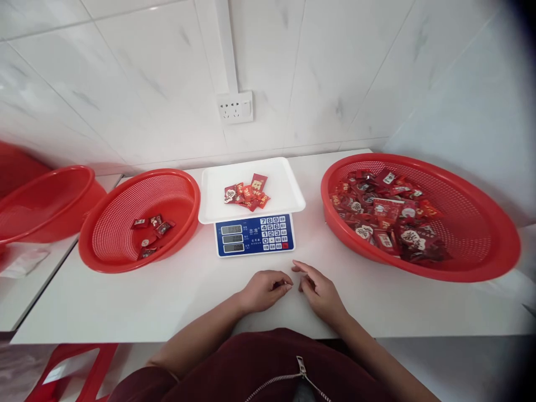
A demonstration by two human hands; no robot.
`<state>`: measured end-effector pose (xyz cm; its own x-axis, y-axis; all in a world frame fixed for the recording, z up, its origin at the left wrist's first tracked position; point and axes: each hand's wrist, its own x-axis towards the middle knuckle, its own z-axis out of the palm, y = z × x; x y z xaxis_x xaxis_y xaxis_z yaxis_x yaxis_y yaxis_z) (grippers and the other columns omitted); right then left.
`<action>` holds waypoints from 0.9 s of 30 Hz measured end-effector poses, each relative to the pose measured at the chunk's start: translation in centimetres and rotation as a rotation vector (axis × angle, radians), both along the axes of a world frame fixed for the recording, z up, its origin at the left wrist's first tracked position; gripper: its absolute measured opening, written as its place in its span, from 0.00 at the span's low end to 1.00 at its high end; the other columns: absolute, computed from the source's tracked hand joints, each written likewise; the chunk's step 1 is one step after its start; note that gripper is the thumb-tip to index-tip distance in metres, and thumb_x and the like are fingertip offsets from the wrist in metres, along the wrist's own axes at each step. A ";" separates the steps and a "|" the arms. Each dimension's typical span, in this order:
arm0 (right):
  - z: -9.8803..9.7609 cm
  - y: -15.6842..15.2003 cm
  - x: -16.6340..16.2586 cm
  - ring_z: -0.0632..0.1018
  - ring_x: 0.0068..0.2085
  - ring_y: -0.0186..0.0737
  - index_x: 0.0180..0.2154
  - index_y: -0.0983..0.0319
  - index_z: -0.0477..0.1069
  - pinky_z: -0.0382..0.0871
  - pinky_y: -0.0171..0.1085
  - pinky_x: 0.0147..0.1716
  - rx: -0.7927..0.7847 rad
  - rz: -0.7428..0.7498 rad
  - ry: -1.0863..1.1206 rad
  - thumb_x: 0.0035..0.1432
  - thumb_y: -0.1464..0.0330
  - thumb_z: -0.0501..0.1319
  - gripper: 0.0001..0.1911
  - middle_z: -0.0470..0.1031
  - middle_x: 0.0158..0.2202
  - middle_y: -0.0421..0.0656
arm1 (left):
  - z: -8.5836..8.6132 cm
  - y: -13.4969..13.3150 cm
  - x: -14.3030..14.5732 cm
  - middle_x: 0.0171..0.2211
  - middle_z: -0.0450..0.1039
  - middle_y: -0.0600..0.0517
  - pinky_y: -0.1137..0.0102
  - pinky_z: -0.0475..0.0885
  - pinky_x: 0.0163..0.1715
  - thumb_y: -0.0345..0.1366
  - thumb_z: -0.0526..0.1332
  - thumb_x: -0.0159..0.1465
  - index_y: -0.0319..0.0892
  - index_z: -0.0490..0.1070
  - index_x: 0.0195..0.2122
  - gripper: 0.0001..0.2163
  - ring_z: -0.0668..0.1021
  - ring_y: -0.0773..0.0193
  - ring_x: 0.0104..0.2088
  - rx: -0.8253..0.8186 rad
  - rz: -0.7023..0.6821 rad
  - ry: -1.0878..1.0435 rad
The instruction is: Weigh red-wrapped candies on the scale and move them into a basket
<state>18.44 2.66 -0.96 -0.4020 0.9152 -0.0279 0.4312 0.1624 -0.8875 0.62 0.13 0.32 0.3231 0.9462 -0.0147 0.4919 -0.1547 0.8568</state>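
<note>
Note left hand [264,291] and right hand [323,292] apart, loosely curled and empty, with several packets [248,193] already on the scale [256,235] and most remaining in the right basket [481,240].

Your scale [254,234] stands ahead of you, its blue panel facing you, with three small displays at the left and white keys plus one red key at the right. Its wide white tray [285,190] bears a small, loose pile of packets [248,192], bright red and maroon with pale print, some overlapping. On your right, a large red right basket [481,240] holds a jumbled heap of packets; on your left, the smaller red left basket [113,218] holds just a few.
</note>
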 end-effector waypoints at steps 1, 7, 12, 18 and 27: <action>0.0 0.0 0.0 0.76 0.35 0.44 0.49 0.47 0.65 0.71 0.44 0.38 0.006 -0.003 -0.005 0.57 0.68 0.48 0.19 0.73 0.44 0.41 | 0.0 0.0 0.0 0.31 0.75 0.56 0.71 0.68 0.30 0.34 0.53 0.60 0.52 0.72 0.35 0.09 0.74 0.64 0.29 0.000 0.006 -0.003; 0.5 0.2 -0.2 0.76 0.39 0.46 0.43 0.49 0.70 0.71 0.44 0.40 0.006 -0.004 -0.032 0.58 0.64 0.49 0.15 0.76 0.40 0.42 | 0.2 -0.1 0.1 0.31 0.75 0.56 0.71 0.68 0.30 0.35 0.53 0.61 0.52 0.73 0.35 0.10 0.74 0.63 0.29 -0.022 0.012 0.015; 1.1 0.1 -0.5 0.77 0.40 0.46 0.39 0.47 0.72 0.71 0.45 0.41 0.029 -0.010 -0.020 0.58 0.64 0.49 0.14 0.77 0.38 0.41 | 0.0 0.1 0.1 0.31 0.75 0.55 0.70 0.69 0.32 0.37 0.52 0.61 0.51 0.73 0.35 0.09 0.75 0.63 0.31 -0.056 -0.001 0.043; 1.9 0.0 -0.5 0.77 0.38 0.41 0.38 0.47 0.72 0.71 0.40 0.40 0.079 -0.021 0.028 0.58 0.66 0.49 0.13 0.77 0.36 0.37 | -0.2 0.3 0.2 0.31 0.75 0.54 0.68 0.70 0.33 0.39 0.53 0.60 0.53 0.71 0.36 0.08 0.75 0.61 0.31 -0.051 0.024 0.033; 1.8 -0.1 -0.5 0.77 0.37 0.39 0.38 0.48 0.72 0.70 0.39 0.39 0.094 -0.032 0.026 0.58 0.67 0.48 0.15 0.77 0.35 0.37 | 0.7 0.4 0.3 0.32 0.75 0.55 0.68 0.69 0.34 0.38 0.51 0.61 0.55 0.71 0.38 0.10 0.75 0.61 0.32 -0.065 0.002 0.024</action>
<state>17.93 2.57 0.88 -0.3724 0.9255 0.0689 0.4147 0.2323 -0.8798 0.92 0.54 0.99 0.3203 0.9436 -0.0836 0.5128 -0.0985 0.8529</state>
